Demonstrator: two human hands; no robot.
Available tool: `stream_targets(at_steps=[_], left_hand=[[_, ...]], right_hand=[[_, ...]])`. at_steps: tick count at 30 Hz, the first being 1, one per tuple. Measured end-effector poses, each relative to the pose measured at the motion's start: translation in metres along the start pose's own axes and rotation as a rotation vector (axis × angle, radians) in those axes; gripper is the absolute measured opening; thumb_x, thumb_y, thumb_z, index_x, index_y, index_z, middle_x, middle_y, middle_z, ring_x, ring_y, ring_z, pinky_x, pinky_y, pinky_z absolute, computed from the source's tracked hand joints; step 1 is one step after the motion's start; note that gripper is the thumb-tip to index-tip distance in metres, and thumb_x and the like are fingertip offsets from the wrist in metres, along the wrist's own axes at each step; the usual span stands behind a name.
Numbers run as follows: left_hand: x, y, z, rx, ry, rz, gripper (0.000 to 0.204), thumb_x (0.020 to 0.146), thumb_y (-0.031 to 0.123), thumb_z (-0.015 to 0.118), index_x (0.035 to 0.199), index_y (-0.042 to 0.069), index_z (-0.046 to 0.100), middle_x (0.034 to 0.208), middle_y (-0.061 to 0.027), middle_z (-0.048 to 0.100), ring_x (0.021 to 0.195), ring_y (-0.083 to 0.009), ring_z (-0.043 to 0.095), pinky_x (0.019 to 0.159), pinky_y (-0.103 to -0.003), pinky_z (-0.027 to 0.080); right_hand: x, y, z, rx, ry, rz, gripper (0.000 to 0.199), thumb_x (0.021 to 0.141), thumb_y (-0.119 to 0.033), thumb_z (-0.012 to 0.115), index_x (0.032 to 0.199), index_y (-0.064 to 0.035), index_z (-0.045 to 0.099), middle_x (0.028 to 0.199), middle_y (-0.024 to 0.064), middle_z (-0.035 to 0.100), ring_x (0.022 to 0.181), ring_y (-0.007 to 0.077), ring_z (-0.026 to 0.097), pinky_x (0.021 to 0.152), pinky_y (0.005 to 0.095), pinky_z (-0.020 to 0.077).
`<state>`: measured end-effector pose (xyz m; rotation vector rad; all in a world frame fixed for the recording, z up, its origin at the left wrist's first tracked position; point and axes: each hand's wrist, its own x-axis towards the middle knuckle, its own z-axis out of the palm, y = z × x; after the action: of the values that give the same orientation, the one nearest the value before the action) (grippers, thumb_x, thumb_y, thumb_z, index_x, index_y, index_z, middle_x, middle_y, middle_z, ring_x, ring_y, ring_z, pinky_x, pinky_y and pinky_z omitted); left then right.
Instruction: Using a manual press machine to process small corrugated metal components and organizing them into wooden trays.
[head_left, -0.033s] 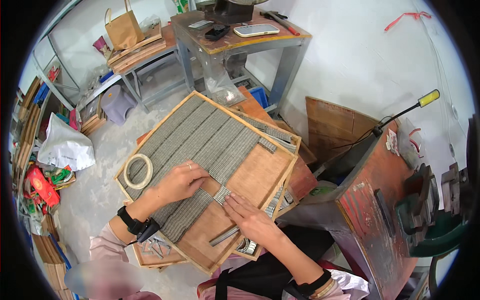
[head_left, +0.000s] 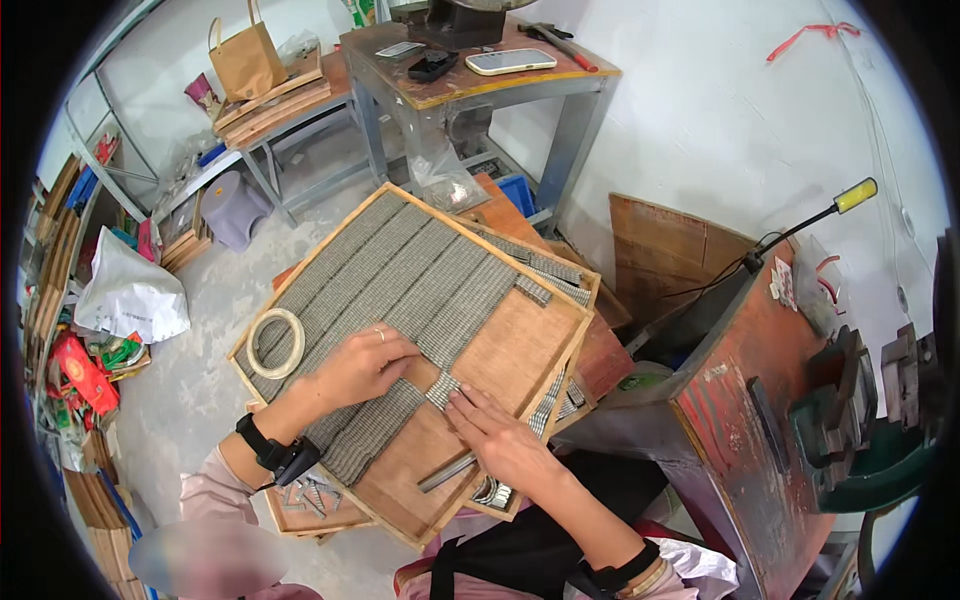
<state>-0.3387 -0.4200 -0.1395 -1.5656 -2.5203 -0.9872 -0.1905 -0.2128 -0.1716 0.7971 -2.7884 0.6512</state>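
Note:
A shallow wooden tray [head_left: 400, 500] holds rows of small grey metal pieces [head_left: 385, 265], laid side by side in long bands. My left hand [head_left: 365, 362] is over these rows with its fingers curled together; whatever its fingertips pinch is hidden. My right hand [head_left: 505, 440] lies with fingers stretched out, their tips touching a short block of the small metal pieces [head_left: 441, 390] beside a bare patch of the tray. Near my right hand, a narrow metal strip [head_left: 447, 473] rests on the tray floor. A roll of cream tape [head_left: 254, 345] sits on the rows left of my left hand.
More trays with metal pieces [head_left: 493, 492] are stacked beneath. Behind stands a bench with a phone [head_left: 510, 61] and a red-handled tool [head_left: 585, 62]. At right are a worn metal-sided cabinet [head_left: 720, 420] and a bendable lamp [head_left: 855, 195]. A purple stool [head_left: 235, 208] stands at left.

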Motion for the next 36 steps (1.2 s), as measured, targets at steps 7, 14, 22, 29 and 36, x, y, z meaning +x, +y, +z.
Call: stream_targets(at_steps=[7,14,22,29,36], left_hand=[[0.001,0.022,0.011,-0.007,-0.133,0.123,0.047,0.071,0.005,0.071,0.115,0.002,0.057,0.107,-0.0148,0.061,0.112,-0.033,0.05,0.091,-0.042,0.041],[0.005,0.027,0.031,0.141,-0.374,0.128,0.07,0.07,0.014,0.074,0.13,0.0,0.041,0.12,-0.0183,0.055,0.123,-0.0358,0.04,0.101,-0.047,0.029],[0.029,0.06,0.019,-0.07,-0.408,0.111,0.077,0.07,0.01,0.076,0.133,-0.003,0.034,0.115,-0.0223,0.054,0.11,-0.0376,0.049,0.095,-0.045,0.039],[0.124,0.167,0.024,-0.425,-0.366,0.116,0.077,0.074,0.008,0.072,0.138,0.002,0.03,0.117,-0.0198,0.056,0.112,-0.0331,0.054,0.093,-0.039,0.045],[0.242,0.305,0.079,-0.663,-0.213,0.484,0.09,0.071,0.004,0.073,0.143,0.004,0.019,0.126,-0.0193,0.049,0.107,-0.0299,0.055,0.091,-0.038,0.047]], right_hand=[[0.013,-0.025,0.005,0.165,0.292,0.35,0.054,0.074,-0.01,0.07,0.121,0.007,0.051,0.114,0.02,0.054,0.109,0.0357,0.05,0.094,0.0428,0.0425],[0.008,-0.015,0.018,0.14,0.277,0.46,0.056,0.07,-0.011,0.072,0.119,0.0052,0.05,0.11,0.018,0.054,0.1,0.0338,0.051,0.088,0.0416,0.0425],[-0.015,-0.014,-0.023,0.488,0.387,0.514,0.06,0.072,-0.01,0.068,0.127,0.001,0.045,0.118,0.0224,0.051,0.112,0.0383,0.05,0.094,0.0409,0.0424],[-0.092,-0.019,-0.141,0.452,0.654,0.611,0.064,0.077,-0.015,0.072,0.132,-0.0012,0.042,0.117,0.017,0.051,0.104,0.0272,0.057,0.087,0.0357,0.0489],[-0.189,-0.014,-0.248,0.012,1.082,0.858,0.072,0.075,-0.012,0.075,0.135,0.0009,0.038,0.116,0.0192,0.057,0.106,0.0324,0.057,0.09,0.0405,0.0471]])
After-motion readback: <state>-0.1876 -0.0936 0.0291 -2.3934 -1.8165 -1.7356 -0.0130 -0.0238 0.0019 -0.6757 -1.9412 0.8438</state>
